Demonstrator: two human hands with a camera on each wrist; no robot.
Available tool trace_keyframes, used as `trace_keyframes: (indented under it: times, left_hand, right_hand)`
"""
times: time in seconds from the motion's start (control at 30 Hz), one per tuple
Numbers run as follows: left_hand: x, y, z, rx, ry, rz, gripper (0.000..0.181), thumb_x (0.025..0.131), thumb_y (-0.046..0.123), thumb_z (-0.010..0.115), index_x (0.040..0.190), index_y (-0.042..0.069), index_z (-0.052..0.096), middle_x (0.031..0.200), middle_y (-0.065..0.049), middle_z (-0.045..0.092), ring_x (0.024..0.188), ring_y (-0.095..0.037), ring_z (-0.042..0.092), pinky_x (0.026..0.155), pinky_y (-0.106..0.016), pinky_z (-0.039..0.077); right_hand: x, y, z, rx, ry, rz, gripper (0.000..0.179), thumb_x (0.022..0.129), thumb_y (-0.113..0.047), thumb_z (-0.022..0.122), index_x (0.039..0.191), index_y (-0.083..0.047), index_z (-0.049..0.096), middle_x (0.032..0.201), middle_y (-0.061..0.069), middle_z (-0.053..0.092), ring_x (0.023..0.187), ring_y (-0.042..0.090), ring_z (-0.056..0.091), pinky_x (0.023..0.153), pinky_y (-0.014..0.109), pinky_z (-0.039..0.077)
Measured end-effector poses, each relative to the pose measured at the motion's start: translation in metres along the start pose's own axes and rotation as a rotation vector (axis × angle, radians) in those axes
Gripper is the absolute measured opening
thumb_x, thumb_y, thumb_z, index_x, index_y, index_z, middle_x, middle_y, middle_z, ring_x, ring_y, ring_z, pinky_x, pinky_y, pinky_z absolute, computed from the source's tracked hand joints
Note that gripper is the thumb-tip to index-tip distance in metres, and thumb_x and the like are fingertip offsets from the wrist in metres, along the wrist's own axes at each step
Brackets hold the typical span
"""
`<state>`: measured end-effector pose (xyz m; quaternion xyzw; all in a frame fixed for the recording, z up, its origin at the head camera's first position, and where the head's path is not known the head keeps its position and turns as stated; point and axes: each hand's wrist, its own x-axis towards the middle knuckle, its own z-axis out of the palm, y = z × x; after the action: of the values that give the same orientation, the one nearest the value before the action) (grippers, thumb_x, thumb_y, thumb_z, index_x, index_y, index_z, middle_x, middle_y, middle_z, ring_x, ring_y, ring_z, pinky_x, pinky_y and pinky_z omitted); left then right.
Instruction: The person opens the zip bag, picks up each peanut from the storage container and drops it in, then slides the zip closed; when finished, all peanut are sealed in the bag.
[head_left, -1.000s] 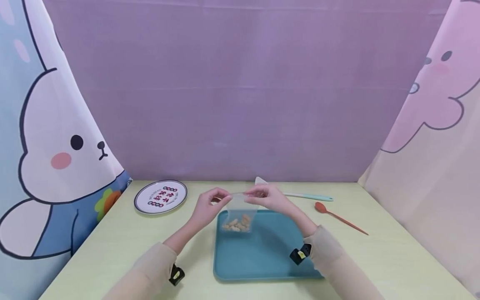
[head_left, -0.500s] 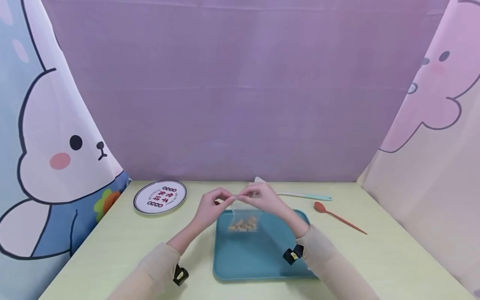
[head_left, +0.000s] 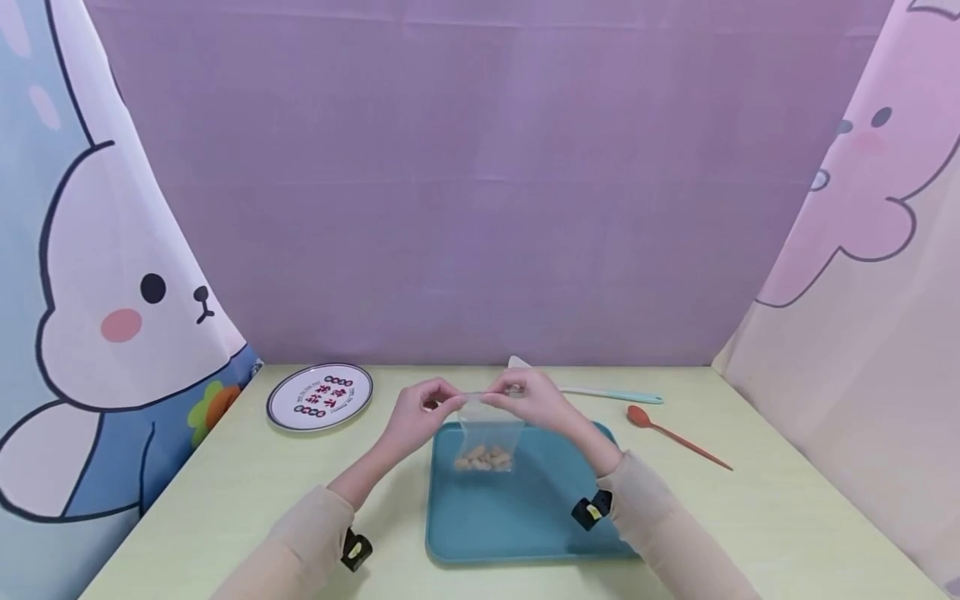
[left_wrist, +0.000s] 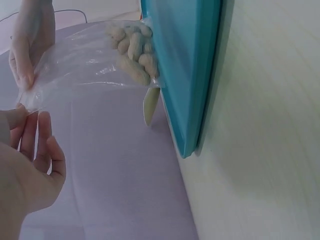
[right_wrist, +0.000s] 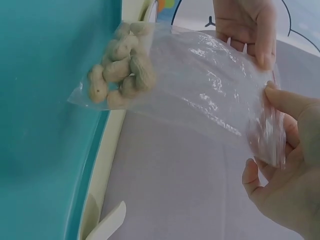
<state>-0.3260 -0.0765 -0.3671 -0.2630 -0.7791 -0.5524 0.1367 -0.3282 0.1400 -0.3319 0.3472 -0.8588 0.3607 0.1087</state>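
A clear zip bag (head_left: 491, 429) hangs upright above the teal tray (head_left: 525, 517), with several unshelled peanuts (right_wrist: 122, 70) gathered in its bottom. My left hand (head_left: 423, 414) pinches the left part of the bag's top edge between thumb and fingers. On the right part of that edge, my right hand (head_left: 536, 402) pinches with thumb and forefinger. The right wrist view shows the zip strip (right_wrist: 274, 135) running along the mouth between both hands. In the left wrist view the peanuts bulge at the bag's lower end, close beside the tray.
A white plate (head_left: 320, 397) with red characters lies at the back left. Behind the right hand lies a spatula (head_left: 618, 394) with a mint handle. An orange-red spoon (head_left: 675, 435) rests right of the tray. A purple curtain (head_left: 465, 183) closes off the back.
The hands came close together at the bag's top, then drew slightly apart along the edge. The bag shifted a little to the right over the tray; both hands keep their pinch.
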Motion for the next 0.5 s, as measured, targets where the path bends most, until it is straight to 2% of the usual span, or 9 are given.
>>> trace_keyframes:
  times: [0.13,0.23,0.33,0.5]
  left_hand:
    - [0.000,-0.001,0.000,-0.010,-0.007,-0.015,0.008,0.088,0.017,0.066,0.085,0.010,0.068,0.077,-0.003,0.069,0.072,-0.018,0.064,0.066,-0.020,0.051]
    - [0.001,-0.002,0.001,-0.011,-0.005,-0.002,0.009,0.088,0.017,0.066,0.084,0.009,0.067,0.076,-0.003,0.069,0.074,-0.023,0.066,0.070,-0.021,0.051]
    - [0.001,-0.002,0.000,-0.006,0.004,0.011,0.007,0.088,0.016,0.066,0.083,0.010,0.067,0.075,-0.002,0.069,0.074,-0.018,0.066,0.074,-0.023,0.051]
    - [0.001,-0.005,-0.002,0.006,0.022,0.005,0.006,0.087,0.015,0.067,0.084,0.009,0.068,0.075,-0.003,0.070,0.072,-0.010,0.067,0.075,-0.021,0.053]
  right_hand:
    - [-0.004,0.002,-0.003,-0.005,0.016,0.012,0.016,0.088,-0.025,0.065,0.089,-0.012,0.073,0.082,0.000,0.070,0.067,0.008,0.055,0.063,0.026,0.048]
    - [-0.007,0.004,-0.005,0.003,0.031,0.034,0.015,0.088,-0.023,0.066,0.089,-0.010,0.073,0.081,0.004,0.069,0.063,0.007,0.051,0.059,0.024,0.045]
    - [-0.011,0.006,-0.008,0.010,0.042,0.054,0.013,0.087,-0.022,0.067,0.089,-0.011,0.074,0.080,0.006,0.069,0.061,0.009,0.048,0.055,0.022,0.042]
    - [-0.016,0.011,-0.013,0.002,0.050,0.073,0.015,0.087,-0.024,0.067,0.088,-0.011,0.074,0.080,0.001,0.069,0.063,0.013,0.051,0.053,0.021,0.041]
